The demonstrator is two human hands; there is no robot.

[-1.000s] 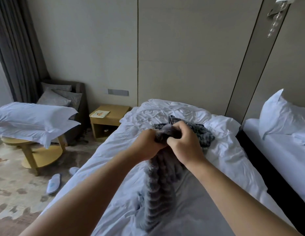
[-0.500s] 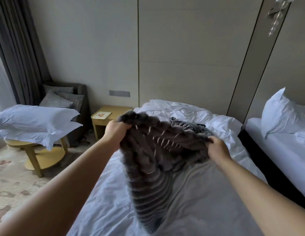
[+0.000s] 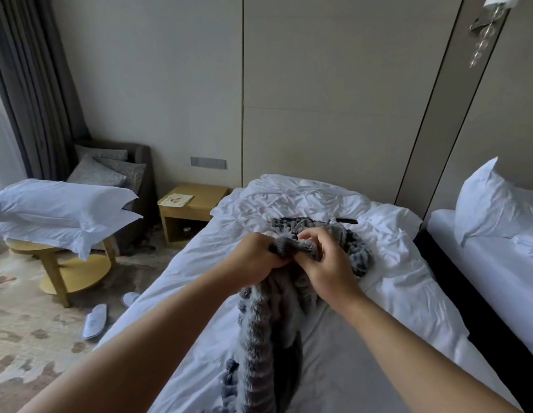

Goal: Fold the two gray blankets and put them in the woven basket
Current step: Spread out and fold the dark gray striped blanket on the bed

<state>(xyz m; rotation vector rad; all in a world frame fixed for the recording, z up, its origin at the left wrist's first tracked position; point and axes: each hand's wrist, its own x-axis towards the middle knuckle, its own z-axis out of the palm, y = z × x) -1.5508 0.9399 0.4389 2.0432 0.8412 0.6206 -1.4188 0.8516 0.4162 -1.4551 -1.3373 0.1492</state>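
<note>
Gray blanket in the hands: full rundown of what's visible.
The held gray blanket looks plush and fuzzy, with ribbed bands running across it. Its top edge is bunched where the left hand and right hand grip it side by side, fingers curled into the pile. Below them it hangs as a narrow gathered column, and its lower end rests crumpled on the white bed. It is not folded yet. The second gray blanket, which looks chunkier, lies heaped just behind; contact between them cannot be told.

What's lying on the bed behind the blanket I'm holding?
A second gray blanket, bunched on the white sheet. The left hand, right hand and held blanket cover its near part.
</note>
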